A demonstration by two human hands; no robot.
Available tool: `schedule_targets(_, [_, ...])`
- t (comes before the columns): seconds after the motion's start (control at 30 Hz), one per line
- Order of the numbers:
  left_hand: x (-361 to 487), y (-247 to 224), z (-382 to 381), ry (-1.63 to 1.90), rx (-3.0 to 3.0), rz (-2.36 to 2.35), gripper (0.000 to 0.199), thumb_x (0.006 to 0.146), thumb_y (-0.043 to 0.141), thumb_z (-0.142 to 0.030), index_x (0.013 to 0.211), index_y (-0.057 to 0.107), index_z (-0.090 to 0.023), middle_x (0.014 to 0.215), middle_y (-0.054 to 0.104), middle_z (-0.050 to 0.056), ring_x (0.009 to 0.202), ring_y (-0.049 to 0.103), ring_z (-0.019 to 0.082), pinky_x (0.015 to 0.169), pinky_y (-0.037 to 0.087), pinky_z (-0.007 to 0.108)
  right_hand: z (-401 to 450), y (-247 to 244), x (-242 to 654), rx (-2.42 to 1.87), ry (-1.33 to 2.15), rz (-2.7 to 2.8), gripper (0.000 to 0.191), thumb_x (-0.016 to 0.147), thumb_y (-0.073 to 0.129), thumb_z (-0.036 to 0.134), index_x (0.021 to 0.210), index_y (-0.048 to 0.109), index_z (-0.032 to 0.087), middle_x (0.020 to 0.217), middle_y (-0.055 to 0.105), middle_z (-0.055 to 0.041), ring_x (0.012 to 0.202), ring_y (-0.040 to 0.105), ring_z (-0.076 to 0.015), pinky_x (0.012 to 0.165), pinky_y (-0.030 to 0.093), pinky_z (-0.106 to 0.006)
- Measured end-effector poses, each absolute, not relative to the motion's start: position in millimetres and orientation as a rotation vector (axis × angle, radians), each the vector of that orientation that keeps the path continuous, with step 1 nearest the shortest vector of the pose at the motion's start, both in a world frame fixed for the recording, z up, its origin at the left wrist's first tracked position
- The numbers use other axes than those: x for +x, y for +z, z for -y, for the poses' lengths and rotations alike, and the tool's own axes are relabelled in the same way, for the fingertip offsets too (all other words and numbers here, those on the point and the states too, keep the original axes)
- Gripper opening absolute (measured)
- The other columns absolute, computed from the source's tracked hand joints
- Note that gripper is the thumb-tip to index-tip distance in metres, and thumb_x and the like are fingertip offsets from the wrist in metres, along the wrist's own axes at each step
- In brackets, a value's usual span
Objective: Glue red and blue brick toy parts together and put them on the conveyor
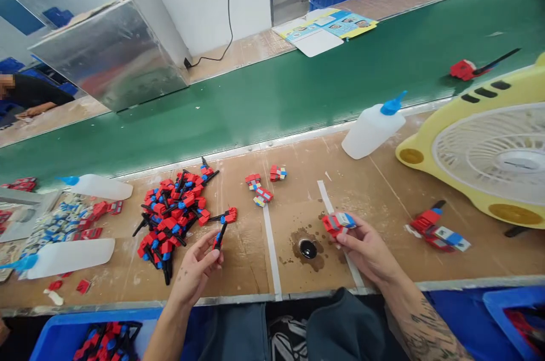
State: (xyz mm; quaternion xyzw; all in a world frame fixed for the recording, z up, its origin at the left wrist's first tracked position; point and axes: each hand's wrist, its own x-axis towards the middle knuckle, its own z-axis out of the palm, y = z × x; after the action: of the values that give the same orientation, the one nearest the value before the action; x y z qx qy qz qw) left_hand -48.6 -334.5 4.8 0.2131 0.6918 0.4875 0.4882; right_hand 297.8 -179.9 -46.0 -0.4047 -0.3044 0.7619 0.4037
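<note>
My left hand (196, 270) is closed on a small plastic part (219, 236) with a black rod and some blue, partly hidden by the fingers. Between the thumb and fingers of my right hand (368, 250) is a red, grey and blue plastic block (338, 223). Just left of that block, a small round cup of dark liquid (307, 248) sits amid wet stains on the brown worktop (293, 287). A heap of red, blue and black parts (174, 208) lies beyond my left hand. Several red-and-grey blocks (261, 196) rest farther back, and a joined piece (440, 230) lies to the right.
A white squeeze bottle (372, 131) stands near the green belt (264, 100); two more bottles (102, 187) (72, 257) lie at left. The yellow fan (489, 151) occupies the right side. Blue bins (55, 332) (496, 307) are below the front edge. Another person (36, 94) is at far left.
</note>
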Motion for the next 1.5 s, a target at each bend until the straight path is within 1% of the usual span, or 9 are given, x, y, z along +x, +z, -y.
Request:
schedule_targets(0.2, [-5.4,9.4,314.7,1.108,0.311,-1.317,0.042,0.062,0.088,-0.023,0.087,0.054,-0.018,0.084,0.06,0.0,0.066,0.063,0.012,0.055,0.05,0.02,179.1,-39.3,283.7,-0.804,2.05,0.737,0.047,0.061,0.09,0.025,0.101,0.066,0.022,0.082,0.069,-0.001,0.06,0.059,-0.0117,0.049,0.042,-0.021])
schedule_targets(0.43, [28.7,5.8,292.3,1.04,0.262,-1.226,0.044,0.086,0.066,-0.046,0.12,0.049,-0.022,0.083,0.066,0.004,0.05,0.058,0.01,0.033,0.033,0.014,177.7,-39.7,282.3,-0.69,2.067,0.72,0.043,0.068,0.087,0.03,0.106,0.067,0.023,0.093,0.071,-0.0031,0.073,0.065,-0.0136,0.062,0.048,-0.024])
schedule_targets(0.57, [27.4,9.5,286.3,1.123,0.223,-1.035,0.039,0.084,0.069,-0.033,0.117,0.06,-0.015,0.108,0.068,0.013,0.092,0.069,0.022,0.068,0.058,0.028,180.5,-41.2,283.3,-0.7,2.028,0.742,0.036,0.076,0.08,0.041,0.104,0.069,0.021,0.094,0.072,-0.0063,0.077,0.066,-0.0157,0.064,0.049,-0.025])
schedule_targets(0.67, [24.1,8.1,289.4,1.129,0.253,-0.959,0.033,0.081,0.073,-0.026,0.112,0.067,-0.018,0.118,0.066,0.012,0.114,0.063,0.028,0.098,0.053,0.041,181.3,-41.2,283.9,-0.755,1.983,0.779,0.05,0.071,0.085,0.036,0.116,0.066,0.023,0.096,0.073,-0.0053,0.075,0.066,-0.0143,0.062,0.049,-0.023])
schedule_targets(0.8, [25.2,6.1,290.6,1.056,0.45,-1.035,0.024,0.081,0.074,-0.02,0.105,0.071,-0.021,0.115,0.067,0.01,0.121,0.059,0.031,0.095,0.053,0.038,181.1,-41.8,285.6,-0.784,1.998,0.763,0.056,0.065,0.089,0.035,0.114,0.066,0.021,0.101,0.072,-0.0061,0.083,0.068,-0.0161,0.07,0.052,-0.025])
schedule_targets(1.03, [28.0,11.2,289.6,1.006,0.471,-0.98,0.05,0.078,0.074,-0.024,0.127,0.063,-0.024,0.128,0.062,0.011,0.131,0.051,0.034,0.112,0.04,0.047,182.5,-43.1,291.5,-0.908,1.683,1.218,0.06,0.063,0.089,0.024,0.117,0.061,0.023,0.11,0.07,-0.0065,0.102,0.067,-0.0214,0.092,0.052,-0.035])
schedule_targets(1.17, [31.2,8.2,290.8,0.818,0.708,-1.199,0.045,0.085,0.069,-0.033,0.128,0.059,-0.023,0.122,0.063,0.01,0.123,0.057,0.029,0.103,0.048,0.042,183.9,-42.8,295.4,-0.948,1.598,1.401,0.061,0.068,0.087,0.029,0.122,0.059,0.022,0.114,0.069,-0.0083,0.104,0.067,-0.0232,0.093,0.053,-0.037])
schedule_targets(1.33, [28.4,-0.1,281.3,0.646,1.082,-1.66,0.043,0.093,0.048,-0.055,0.117,0.057,-0.02,0.092,0.065,0.007,0.085,0.068,0.026,0.068,0.056,0.037,186.4,-46.5,300.4,-1.02,1.486,1.546,0.063,0.069,0.086,0.034,0.125,0.06,0.023,0.116,0.068,-0.008,0.104,0.065,-0.0241,0.095,0.051,-0.039])
schedule_targets(1.5, [0.5,-9.1,271.7,0.252,1.979,-2.135,0.041,0.097,0.037,-0.042,0.119,0.059,-0.017,0.11,0.063,0.016,0.104,0.061,0.033,0.087,0.05,0.047,183.8,-45.2,300.0,-0.995,1.635,1.359,0.064,0.063,0.089,0.036,0.119,0.063,0.021,0.109,0.071,-0.0079,0.095,0.067,-0.0222,0.085,0.052,-0.035])
